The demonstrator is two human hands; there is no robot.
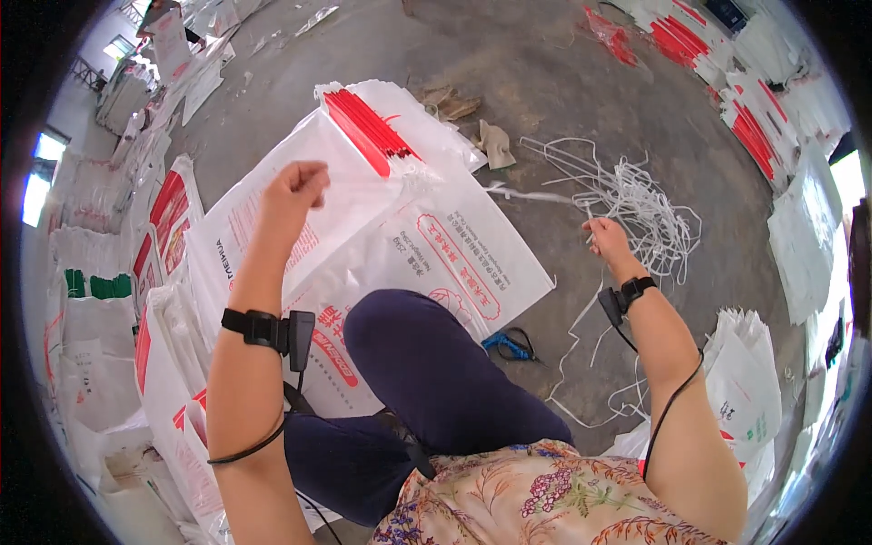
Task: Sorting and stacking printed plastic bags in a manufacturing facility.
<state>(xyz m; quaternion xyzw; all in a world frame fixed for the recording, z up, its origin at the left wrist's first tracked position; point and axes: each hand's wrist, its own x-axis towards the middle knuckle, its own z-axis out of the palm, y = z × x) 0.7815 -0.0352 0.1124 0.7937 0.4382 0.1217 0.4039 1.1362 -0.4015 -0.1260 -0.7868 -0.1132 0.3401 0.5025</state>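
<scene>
My left hand is above a stack of white woven sacks, its fingers curled closed with nothing visible in them. The sacks lie in front of me, partly under my bent knee, with red stripes showing along the fanned folded edges at their far end. Off to the right, my right hand pinches a white plastic strap, which stretches left toward the sacks' far right side. Right beside that hand lies a loose tangle of white straps on the floor.
Blue-handled scissors lie on the grey floor near my knee. Brown scraps lie beyond the sacks. More sack piles line the left and right. Another person stands at the far left.
</scene>
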